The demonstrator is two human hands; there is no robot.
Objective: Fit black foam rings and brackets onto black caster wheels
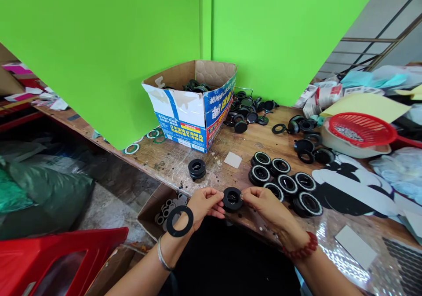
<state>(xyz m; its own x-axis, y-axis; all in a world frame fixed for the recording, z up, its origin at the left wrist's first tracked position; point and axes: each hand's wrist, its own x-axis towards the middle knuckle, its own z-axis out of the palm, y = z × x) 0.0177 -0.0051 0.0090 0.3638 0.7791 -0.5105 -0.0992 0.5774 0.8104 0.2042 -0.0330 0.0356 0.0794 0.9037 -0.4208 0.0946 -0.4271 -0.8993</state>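
Just over the table's front edge, a round black ring-shaped part (232, 206) is held between my two hands, its central hole facing up. My left hand (207, 206) pinches its left side between thumb and fingers. The fingertips of my right hand (263, 202) are closed on the right rim; anything small between them is hidden. A flat black ring (170, 223) lies over my left wrist, above a silver bangle (162, 254). Ahead to the left stands a short stack of black round parts (197, 173). By my right hand sit several black round parts with whitish rings (259, 176) on top.
An open cardboard box (184, 131) of black parts stands against the green wall (99, 58). More black parts (245, 107) lie behind it. At right is a red sieve (379, 126) over a bowl. Below the table edge is a carton with grey rings (168, 210).
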